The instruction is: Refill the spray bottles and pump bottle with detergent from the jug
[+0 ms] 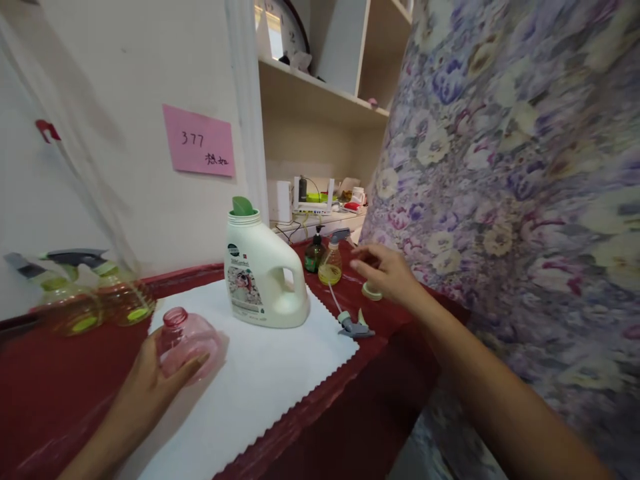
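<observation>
- Here the left hand (150, 383) is closed around a pink transparent bottle (187, 340), with the thumb lying across its front; the bottle has no cap and stands at the left edge of a white cloth (260, 393).
- The right hand (387, 273) is stretched forward over the red table (55, 393), the fingers loosely spread; a small pale green cap (371, 291) is just under the fingers, but I cannot tell if the hand pinches it or only touches it.
- Near the right hand, a grey spray head (356, 327) with its thin tube lies on the table, just beside the right edge of the cloth.
- Between the two hands, a white detergent jug (263, 273) with a green cap stands upright on the far part of the cloth.
- Behind the jug and near the right hand stand a small spray bottle with yellow liquid (331, 265) and a dark green pump bottle (315, 253), close together.
- At the far left, two spray bottles with amber liquid (93, 300) stand on the table, quite blurred.
- On the wall a pink note (199, 141) shows "377".
- A person in a flowered garment (515, 167) stands very close at the right.
</observation>
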